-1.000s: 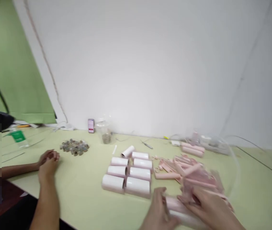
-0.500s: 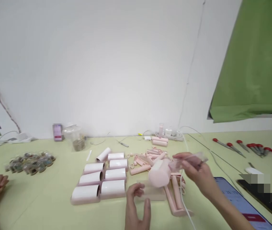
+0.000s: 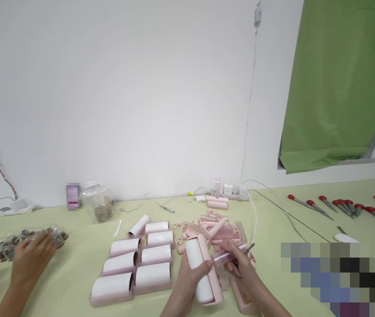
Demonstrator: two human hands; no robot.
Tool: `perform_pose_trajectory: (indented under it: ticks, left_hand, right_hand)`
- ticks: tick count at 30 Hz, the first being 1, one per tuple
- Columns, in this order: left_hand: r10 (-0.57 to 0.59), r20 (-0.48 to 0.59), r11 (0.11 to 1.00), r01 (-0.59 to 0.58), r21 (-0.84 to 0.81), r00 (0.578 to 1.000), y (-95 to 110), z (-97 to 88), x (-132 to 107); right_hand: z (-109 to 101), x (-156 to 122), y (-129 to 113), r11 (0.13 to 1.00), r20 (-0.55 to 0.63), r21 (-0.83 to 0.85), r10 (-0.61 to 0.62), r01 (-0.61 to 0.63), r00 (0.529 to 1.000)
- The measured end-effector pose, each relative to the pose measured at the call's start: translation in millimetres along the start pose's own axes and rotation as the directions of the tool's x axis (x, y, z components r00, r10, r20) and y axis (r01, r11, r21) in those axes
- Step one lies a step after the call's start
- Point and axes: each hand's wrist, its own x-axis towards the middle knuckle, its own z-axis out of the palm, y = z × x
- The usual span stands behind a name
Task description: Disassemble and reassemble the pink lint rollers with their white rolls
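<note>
My left hand (image 3: 189, 275) is wrapped round a white lint roll in a pink holder (image 3: 200, 273), held just above the table near its front edge. My right hand (image 3: 240, 270) grips a pink handle piece (image 3: 229, 256) right beside that roll. Behind my hands lies a heap of pink plastic parts (image 3: 212, 226). To the left stand rows of white rolls in pink trays (image 3: 137, 259), lying on their sides.
Another person's hand (image 3: 31, 259) reaches to a pile of small wrapped items (image 3: 25, 237) at the far left. A clear cup (image 3: 100, 204), a power strip (image 3: 232, 193), a white cable (image 3: 256, 215) and red-handled tools (image 3: 336, 206) lie on the pale green table (image 3: 75, 290).
The view has swung slightly right. My hands came together, the left now gripping the roll and the right the pink handle. The other person's hand reached to the wrapped items.
</note>
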Motion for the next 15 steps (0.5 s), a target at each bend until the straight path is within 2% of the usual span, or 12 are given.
perform_pose_trajectory:
  ticks: [3, 4, 6, 7, 8, 10, 13, 15]
  left_hand:
    - [-0.199, 0.169, 0.980, 0.195, 0.042, 0.965, 5.3, -8.1, -5.5]
    - [-0.213, 0.184, 0.977, 0.210, 0.037, 0.959, 5.7, -10.6, -5.2]
    - [-0.151, 0.163, 0.988, 0.154, -0.005, 0.975, 4.0, -15.8, -1.5]
    - [-0.107, 0.137, 0.993, 0.112, -0.028, 0.985, 2.5, -18.4, 1.0]
    - [-0.076, 0.105, 0.996, 0.081, -0.047, 0.992, 1.0, -20.9, 3.4]
    - [-0.058, 0.045, 0.995, 0.062, -0.074, 0.997, -0.5, -25.5, 6.1]
    - [-0.082, 0.040, 0.989, 0.086, -0.119, 0.996, 0.6, -30.0, 5.0]
    - [-0.080, 0.029, 0.987, 0.083, -0.134, 0.996, 0.3, -31.7, 4.0]
  right_hand:
    - [-15.5, 4.7, -8.4, 0.993, 0.117, 0.007, 0.118, -0.119, 0.986]
    - [-20.4, 7.9, -17.6, 0.994, 0.114, -0.052, 0.104, -0.099, 0.988]
    - [-26.1, 19.6, -42.1, 0.941, 0.072, -0.330, -0.053, 0.074, 0.996]
    - [-26.0, 29.1, -54.8, 0.845, 0.078, -0.504, -0.163, 0.180, 0.984]
    - [-23.8, 41.3, -66.1, 0.656, 0.110, -0.701, -0.287, 0.279, 0.951]
    - [-12.9, 72.6, -80.1, 0.509, 0.150, -0.800, -0.341, 0.317, 0.928]
    - [14.4, 125.0, -74.0, 0.301, 0.276, -0.882, -0.296, 0.363, 0.915]
    - [35.2, 152.2, -57.6, 0.146, 0.369, -0.907, -0.177, 0.395, 0.913]
